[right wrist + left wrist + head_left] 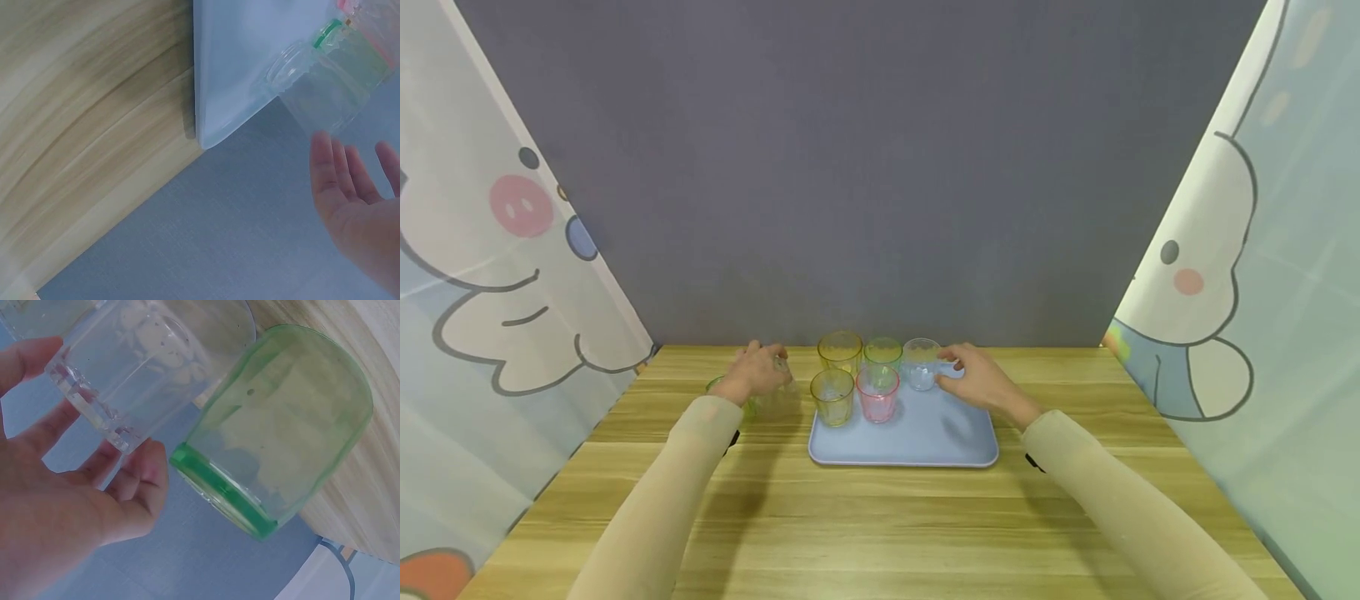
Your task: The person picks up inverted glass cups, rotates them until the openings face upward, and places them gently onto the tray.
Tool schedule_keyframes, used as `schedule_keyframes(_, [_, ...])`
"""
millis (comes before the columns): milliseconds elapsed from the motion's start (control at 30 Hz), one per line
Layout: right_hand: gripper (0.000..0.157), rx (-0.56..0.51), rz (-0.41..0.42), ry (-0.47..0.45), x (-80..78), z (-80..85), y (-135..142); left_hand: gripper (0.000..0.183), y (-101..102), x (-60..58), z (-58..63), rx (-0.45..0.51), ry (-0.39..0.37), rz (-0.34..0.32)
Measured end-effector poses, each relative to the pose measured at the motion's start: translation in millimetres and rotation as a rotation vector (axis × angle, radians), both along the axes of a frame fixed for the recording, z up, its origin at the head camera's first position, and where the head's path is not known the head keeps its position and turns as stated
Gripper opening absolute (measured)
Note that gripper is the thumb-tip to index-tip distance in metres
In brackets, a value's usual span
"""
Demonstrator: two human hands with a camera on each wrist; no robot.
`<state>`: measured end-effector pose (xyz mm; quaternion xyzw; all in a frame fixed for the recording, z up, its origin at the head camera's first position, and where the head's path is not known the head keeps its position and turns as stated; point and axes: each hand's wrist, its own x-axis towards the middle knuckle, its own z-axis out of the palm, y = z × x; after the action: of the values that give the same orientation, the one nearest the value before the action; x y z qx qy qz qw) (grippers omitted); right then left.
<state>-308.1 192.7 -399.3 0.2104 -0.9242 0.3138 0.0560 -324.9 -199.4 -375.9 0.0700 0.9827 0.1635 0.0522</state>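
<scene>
My left hand reaches down over a clear cup that stands upside down on the table. Its curled fingers grip the cup around the base, seen in the left wrist view. Beside it, apart from the fingers, stands an upturned green cup, mostly hidden behind my hand in the head view. My right hand is by the rim of an upright clear cup on the blue tray. Its fingers are spread and loosely bent; a fingertip lies close to that rim, and contact is unclear.
Several upright cups share the tray's left half: a yellow cup and a green cup behind, an amber cup and a pink cup in front. A grey wall rises behind the wooden table.
</scene>
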Motion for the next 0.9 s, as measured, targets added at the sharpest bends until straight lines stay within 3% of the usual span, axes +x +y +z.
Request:
schedule_keyframes(400, [0.050,0.005,0.011,0.023,0.5,-3.1,-1,0.048,2,-1.2,3.6,-0.004,-0.001,-0.009])
schedule_keyframes(700, [0.050,-0.003,0.006,-0.005,6.0,3.5,-3,0.046,0,1.8,10.4,0.047,0.084,0.010])
schedule_keyframes(900, [0.049,-0.033,0.035,-0.005,11.7,2.9,-5,0.046,-4,9.0,7.9,0.096,0.134,-0.014])
